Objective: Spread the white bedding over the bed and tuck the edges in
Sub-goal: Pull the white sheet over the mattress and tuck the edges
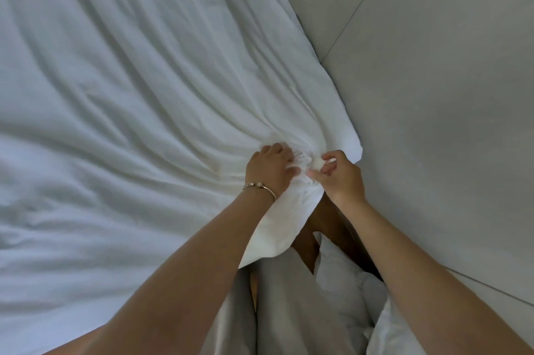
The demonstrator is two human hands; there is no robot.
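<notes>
The white bedding (130,89) covers the bed across the left and centre of the view, creased with long folds that run toward its near right corner. My left hand (270,168), with a bracelet on the wrist, grips a bunch of the cloth at that corner. My right hand (339,174) is just to the right of it and pinches the same gathered cloth between thumb and fingers. The corner hangs off the bed's edge below my hands.
A pale tiled floor (433,80) lies to the right of the bed. Below my arms, more white and grey cloth (341,291) is heaped beside the bed, with a dark gap (326,221) showing under the lifted corner.
</notes>
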